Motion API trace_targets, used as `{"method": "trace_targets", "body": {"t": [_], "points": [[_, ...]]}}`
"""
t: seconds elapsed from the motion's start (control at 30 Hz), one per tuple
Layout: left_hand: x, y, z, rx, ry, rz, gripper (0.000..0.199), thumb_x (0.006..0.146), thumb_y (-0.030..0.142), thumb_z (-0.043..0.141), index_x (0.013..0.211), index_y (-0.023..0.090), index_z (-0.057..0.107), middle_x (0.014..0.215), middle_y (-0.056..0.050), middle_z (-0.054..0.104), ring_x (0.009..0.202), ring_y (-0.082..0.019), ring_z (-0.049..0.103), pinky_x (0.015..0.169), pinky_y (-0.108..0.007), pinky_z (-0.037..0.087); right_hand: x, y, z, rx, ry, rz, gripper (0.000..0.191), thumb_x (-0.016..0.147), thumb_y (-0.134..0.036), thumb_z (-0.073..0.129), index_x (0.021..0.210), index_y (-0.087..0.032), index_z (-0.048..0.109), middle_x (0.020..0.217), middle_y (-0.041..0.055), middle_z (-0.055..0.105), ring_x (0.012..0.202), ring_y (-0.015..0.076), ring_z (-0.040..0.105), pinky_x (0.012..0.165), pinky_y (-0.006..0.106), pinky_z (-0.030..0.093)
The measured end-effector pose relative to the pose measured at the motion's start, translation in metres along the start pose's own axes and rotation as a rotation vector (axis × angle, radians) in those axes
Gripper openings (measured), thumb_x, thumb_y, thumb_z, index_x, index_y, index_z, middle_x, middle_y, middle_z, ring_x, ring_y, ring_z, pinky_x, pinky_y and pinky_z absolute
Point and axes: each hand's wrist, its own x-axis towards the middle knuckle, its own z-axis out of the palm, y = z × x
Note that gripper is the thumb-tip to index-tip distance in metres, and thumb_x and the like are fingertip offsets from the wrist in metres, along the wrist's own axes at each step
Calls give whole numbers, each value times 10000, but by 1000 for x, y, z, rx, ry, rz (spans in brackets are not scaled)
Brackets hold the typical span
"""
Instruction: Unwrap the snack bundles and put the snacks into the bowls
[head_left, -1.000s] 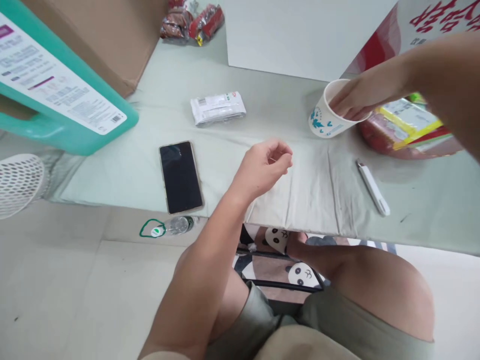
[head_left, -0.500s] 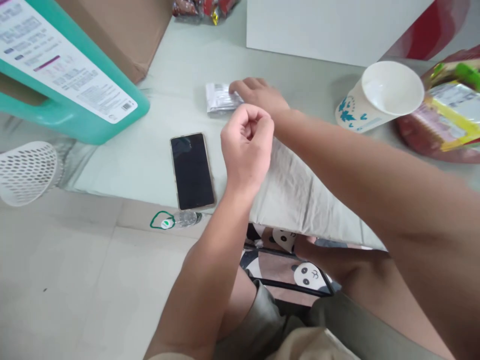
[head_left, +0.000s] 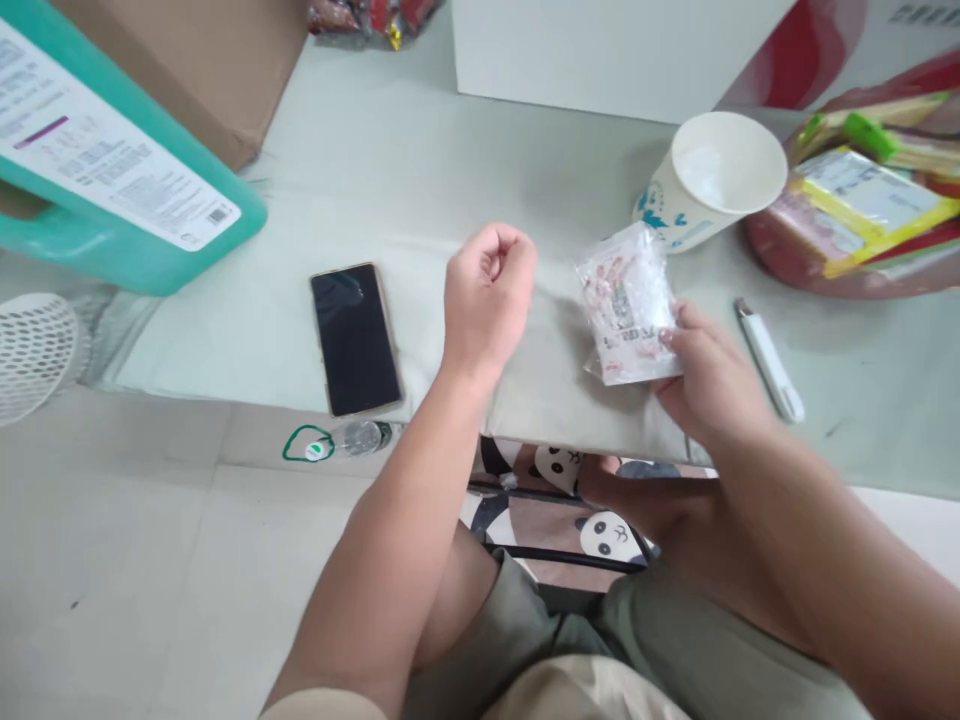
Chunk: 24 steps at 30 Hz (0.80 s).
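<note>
My right hand (head_left: 709,375) grips a small clear plastic packet (head_left: 626,300) with printed lettering by its right edge, held just over the table. Curled closed, my left hand (head_left: 491,290) rests near the middle of the table; whatever its fingers may hold is hidden. A paper cup (head_left: 694,190) with blue leaf prints stands tilted in view behind the packet. To the right of my right hand lies a white utility knife (head_left: 770,360). A dark-screened phone (head_left: 356,340) lies flat to the left of my left hand.
A green jug (head_left: 217,215) and a brown cardboard box (head_left: 225,80) stand at the left. At the right sits a red bowl (head_left: 780,265) of wrapped snacks, with a white box (head_left: 585,50) behind. A white perforated basket (head_left: 34,350) is at the far left.
My right hand has moved from the table's middle to the right and nearer to me, bringing the packet along. The utility knife is now visible. My left hand stays curled in about the same place.
</note>
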Motion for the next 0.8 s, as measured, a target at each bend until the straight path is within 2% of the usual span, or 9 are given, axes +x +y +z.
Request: {"method": "trace_targets", "body": {"t": [0.1,0.17,0.23,0.3,0.4,0.5,0.63,0.7,0.8], "points": [[-12,-9,25,20,-294,-86,179,947,392,657,928,217,623,978,-38,716,963,-183,702,786,-287,550,-26,10,2,368,66,171,344,890,-388,506,1222,-306,550,1009,47,702,866,252,707,664,390,579],[-21,-15,41,-52,-489,-137,253,907,387,709,1082,226,621,1124,-53,731,1053,-204,712,849,-295,572,-33,7,-1,385,54,186,348,894,-381,526,1235,-326,559,1023,46,709,897,259,707,694,407,590],[-29,-19,55,-134,-574,-170,392,867,351,752,1196,238,572,1152,-57,734,1076,-216,722,874,-307,589,-35,2,-11,270,32,146,300,936,-385,505,1211,-323,608,1011,46,715,928,257,706,751,414,592],[-32,-23,64,-161,-540,-178,485,830,310,781,1242,245,533,1142,-52,739,1080,-215,728,901,-314,597,-34,-3,-28,96,63,80,259,965,-384,485,1130,-292,662,993,50,712,947,249,695,823,420,580],[-30,-26,73,-134,-469,-174,497,802,305,796,1217,255,527,1157,-50,738,1090,-217,731,919,-325,602,-32,-1,-58,-218,240,-14,219,933,-348,531,1063,-253,680,948,66,683,924,248,666,885,439,552],[-26,-28,78,-93,-447,-185,482,783,341,812,1156,257,518,1111,-52,740,1034,-222,741,848,-319,608,-28,15,-84,-509,373,31,292,848,-316,613,1126,-240,653,1028,109,662,983,288,646,918,487,532],[-25,-29,81,-76,-447,-189,501,765,354,826,1125,256,492,1071,-51,744,953,-204,742,785,-302,603,-26,39,-110,-692,234,240,334,785,-365,687,1084,-222,638,1001,136,666,917,326,638,821,504,525],[-26,-30,81,-49,-451,-182,493,778,355,819,1130,251,489,1095,-61,751,957,-201,746,797,-302,605,-26,43,-116,-709,175,269,205,793,-372,679,938,-238,622,852,100,656,789,298,612,737,463,506],[-26,-33,81,26,-453,-161,480,799,342,805,1148,244,491,1178,-77,749,989,-206,754,832,-311,606,-26,34,-113,-614,201,257,131,823,-349,651,825,-248,567,750,66,633,678,252,573,678,415,479]]}}
